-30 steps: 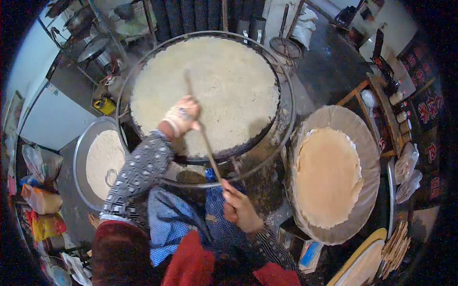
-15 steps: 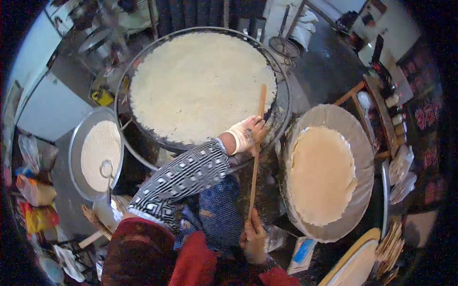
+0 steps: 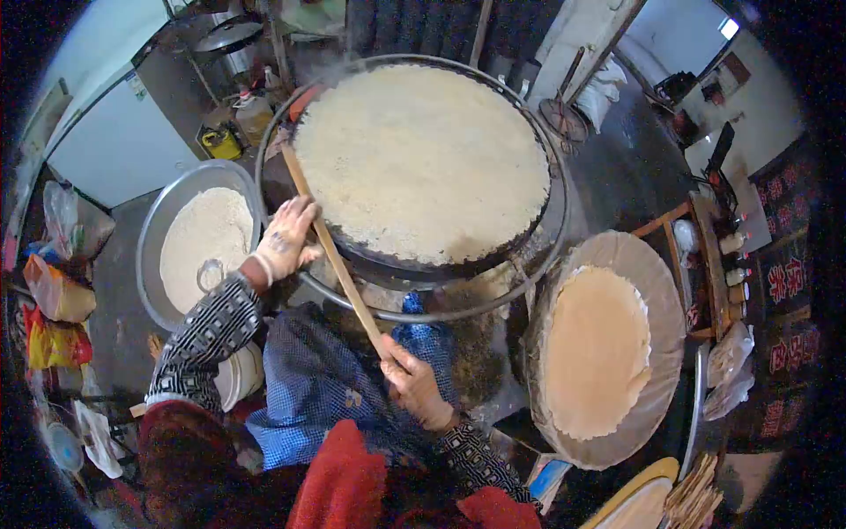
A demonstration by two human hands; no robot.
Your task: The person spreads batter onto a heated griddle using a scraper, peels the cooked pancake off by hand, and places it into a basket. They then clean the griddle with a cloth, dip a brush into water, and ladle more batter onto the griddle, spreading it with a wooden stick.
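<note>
We count two hands here, left hand (image 3: 286, 238) and right hand (image 3: 414, 383); one stick (image 3: 333, 256); one griddle (image 3: 414, 270); one basin (image 3: 152, 231); one tray (image 3: 663, 295); two pancakes, griddle pancake (image 3: 423, 159) and tray pancake (image 3: 595, 353).

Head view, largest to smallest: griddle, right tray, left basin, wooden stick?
1. griddle
2. right tray
3. left basin; edge lens distortion makes 2 versus 3 less sure
4. wooden stick, long but thin

One head-worn camera is looking forward and steeply down, with the left hand (image 3: 286, 238) and right hand (image 3: 414, 388) lying close beneath it on a wooden stick (image 3: 330, 251). The round griddle (image 3: 423, 167) is filling the upper middle — within arm's reach.
</note>
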